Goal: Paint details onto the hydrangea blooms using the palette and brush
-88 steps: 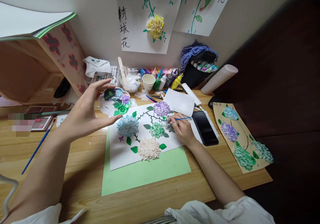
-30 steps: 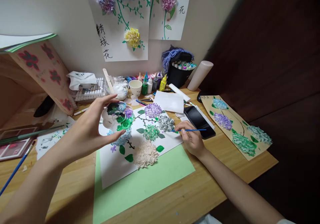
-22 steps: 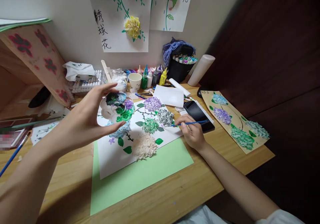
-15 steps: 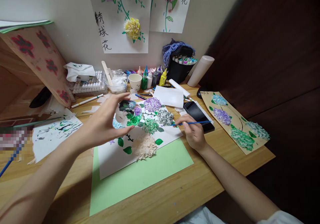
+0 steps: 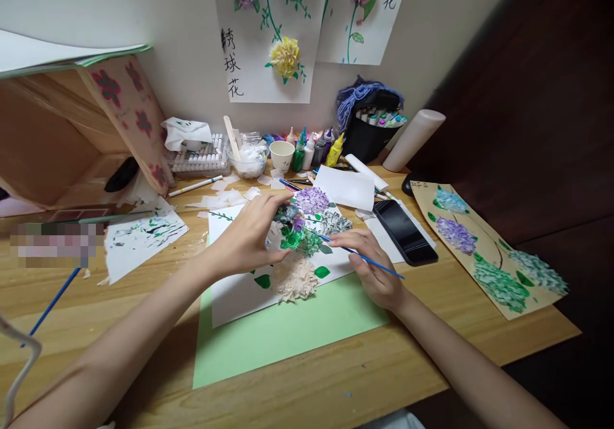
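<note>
My left hand (image 5: 247, 234) is closed round the edges of a small round paint palette (image 5: 291, 234) smeared with green, purple and dark paint. Between the fingers of my right hand (image 5: 377, 269) lies a thin blue paintbrush (image 5: 391, 272), its tip pointing left at the palette's right edge. Beneath both hands is a white sheet (image 5: 230, 301) bearing raised flowers: a peach one (image 5: 297, 279), a purple one (image 5: 311, 200), a grey one (image 5: 336, 222) and a green one (image 5: 313, 245) partly hidden by the palette. Light green paper (image 5: 288, 343) lies under the sheet.
A phone (image 5: 405, 231) lies right of the sheet, with a tan flower picture (image 5: 494, 263) beyond it. Along the wall stand paint bottles (image 5: 298, 157), a paper cup (image 5: 282, 156), a plastic bowl (image 5: 247, 160) and a black marker holder (image 5: 369, 138). A paint-stained paper (image 5: 144, 243) lies left.
The view has swung left, so the scene sits further right. My right hand has brought the paintbrush leftward, from over the sheet's right edge to the palette.
</note>
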The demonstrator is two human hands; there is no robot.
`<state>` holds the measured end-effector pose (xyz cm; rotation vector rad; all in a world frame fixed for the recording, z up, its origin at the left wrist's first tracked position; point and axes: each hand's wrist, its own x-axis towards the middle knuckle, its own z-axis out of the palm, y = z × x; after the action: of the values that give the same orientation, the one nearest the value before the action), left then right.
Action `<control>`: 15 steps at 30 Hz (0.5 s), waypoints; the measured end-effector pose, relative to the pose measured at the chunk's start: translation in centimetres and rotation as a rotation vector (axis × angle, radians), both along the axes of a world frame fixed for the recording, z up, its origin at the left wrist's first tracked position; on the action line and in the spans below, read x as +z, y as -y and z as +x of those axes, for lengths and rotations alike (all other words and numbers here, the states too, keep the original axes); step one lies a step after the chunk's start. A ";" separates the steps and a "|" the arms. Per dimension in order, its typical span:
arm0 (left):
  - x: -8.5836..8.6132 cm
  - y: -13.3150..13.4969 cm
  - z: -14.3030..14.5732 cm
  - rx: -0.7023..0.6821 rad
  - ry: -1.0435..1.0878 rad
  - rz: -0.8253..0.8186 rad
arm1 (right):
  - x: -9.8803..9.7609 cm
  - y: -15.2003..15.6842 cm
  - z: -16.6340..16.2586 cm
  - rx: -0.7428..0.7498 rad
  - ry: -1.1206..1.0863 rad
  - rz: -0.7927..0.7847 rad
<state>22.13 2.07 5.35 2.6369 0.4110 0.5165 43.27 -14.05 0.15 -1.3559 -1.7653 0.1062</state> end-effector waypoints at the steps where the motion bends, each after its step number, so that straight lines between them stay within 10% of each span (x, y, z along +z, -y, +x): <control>1: 0.0 0.0 0.0 0.002 -0.002 0.001 | 0.0 0.0 0.0 -0.004 0.001 -0.002; 15: 0.4 -1.2 -0.5 0.062 0.002 0.083 | -0.5 0.0 3.5 -0.309 -0.331 0.261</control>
<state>21.59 3.23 5.72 2.7105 0.4816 0.5675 46.82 -14.03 -0.33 -1.3170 -1.2346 -0.0654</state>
